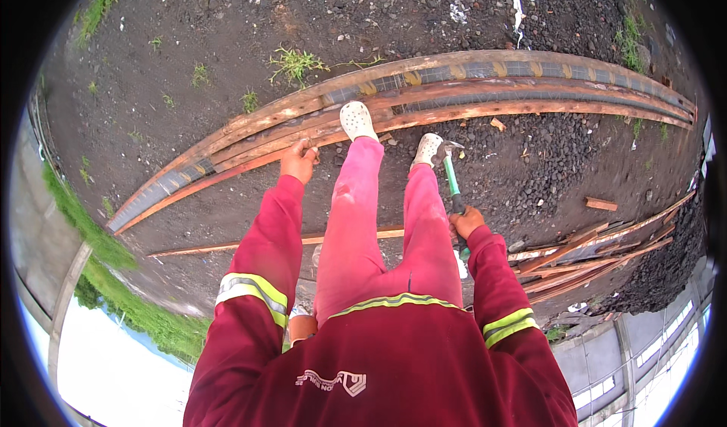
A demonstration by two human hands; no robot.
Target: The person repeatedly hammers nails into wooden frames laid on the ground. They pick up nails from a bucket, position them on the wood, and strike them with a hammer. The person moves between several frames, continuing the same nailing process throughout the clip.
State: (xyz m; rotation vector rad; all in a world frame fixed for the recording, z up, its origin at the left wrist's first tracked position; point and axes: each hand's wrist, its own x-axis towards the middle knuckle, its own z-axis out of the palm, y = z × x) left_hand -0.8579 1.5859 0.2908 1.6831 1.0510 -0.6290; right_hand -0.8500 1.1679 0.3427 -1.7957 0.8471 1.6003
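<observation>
My right hand (468, 221) is wrapped round the dark grip of a claw hammer (451, 176) with a green handle. The hammer's metal head lies up by my right clog (428, 150). My left hand (298, 162) is closed, its fingers pinched together just on the near side of a long wooden form (469, 111); whatever they hold is too small to make out. The form is made of long reddish-brown planks with a grey mesh-like strip (485, 71) showing between them. My left clog (356, 119), white with holes, rests on the planks.
A pile of loose boards (583, 260) lies on the right, with a short wood offcut (601, 204) near it. Another thin board (318, 238) runs across the ground beneath me. Dark gravel (522, 162) and grass tufts (295, 65) cover parts of the soil.
</observation>
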